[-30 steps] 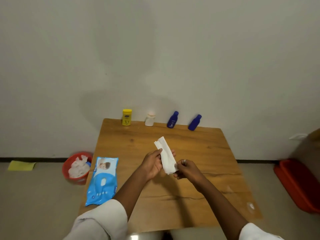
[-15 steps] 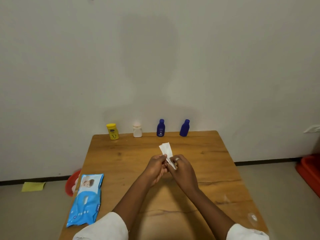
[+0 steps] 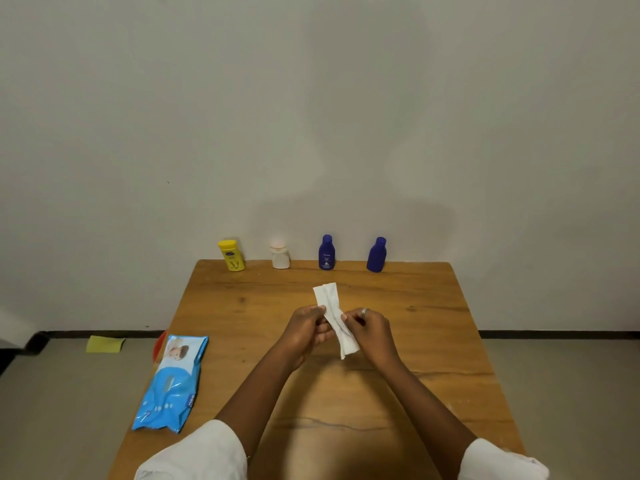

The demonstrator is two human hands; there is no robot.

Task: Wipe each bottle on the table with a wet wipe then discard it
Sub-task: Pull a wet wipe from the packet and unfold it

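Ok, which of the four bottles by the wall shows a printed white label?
The blue bottle third from the left; the other blue bottle, at the right end, shows plain blue.

Four bottles point(image 3: 326, 252) line the table's point(image 3: 433, 306) far edge; the wipe pack point(image 3: 171, 384) lies at its left edge.

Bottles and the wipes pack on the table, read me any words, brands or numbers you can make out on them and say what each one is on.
No text here is sharp enough to quote.
Yellow bottle: dark oval logo and a mark below it, blurred.
White bottle: no print visible.
Left blue bottle: small white print, too small to read.
Right blue bottle: no label visible.
Wipes pack: white lettering at the lower right, blurred; a picture on top.
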